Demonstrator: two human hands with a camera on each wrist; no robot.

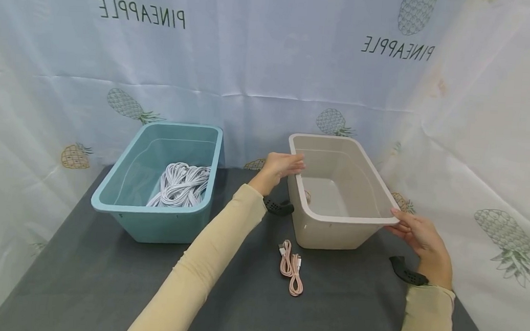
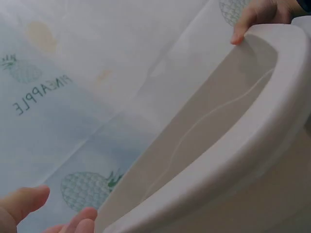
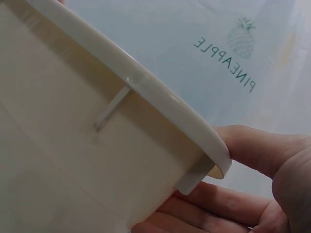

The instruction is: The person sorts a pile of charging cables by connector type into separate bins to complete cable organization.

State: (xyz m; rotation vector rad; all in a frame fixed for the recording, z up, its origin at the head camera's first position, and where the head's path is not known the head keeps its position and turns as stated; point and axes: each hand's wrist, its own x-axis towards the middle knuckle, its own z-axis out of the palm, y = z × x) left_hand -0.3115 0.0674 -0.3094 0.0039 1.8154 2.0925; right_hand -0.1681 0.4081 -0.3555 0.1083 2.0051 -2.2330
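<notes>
A beige plastic bin (image 1: pixel 329 231) stands at the right of the dark table, and both hands are at its rim. My right hand (image 1: pixel 419 238) grips the front right corner; in the right wrist view its thumb (image 3: pixel 252 145) lies on the rim with the fingers underneath. My left hand (image 1: pixel 279 169) is at the left rim, fingers extended over the edge. The left wrist view shows its thumb (image 2: pixel 29 201) raised apart from the fingers. A small pinkish bit (image 1: pixel 307 196) shows inside the bin by the left wall, mostly hidden. In front lies a bundled pink charging cable (image 1: pixel 291 272).
A teal bin (image 1: pixel 151 211) stands at the left, holding several bundled white cables (image 1: pixel 181 185). A pineapple-print curtain (image 1: pixel 272 58) hangs behind the dark table (image 1: pixel 99 287) and along its sides. The left forearm reaches across between the two bins.
</notes>
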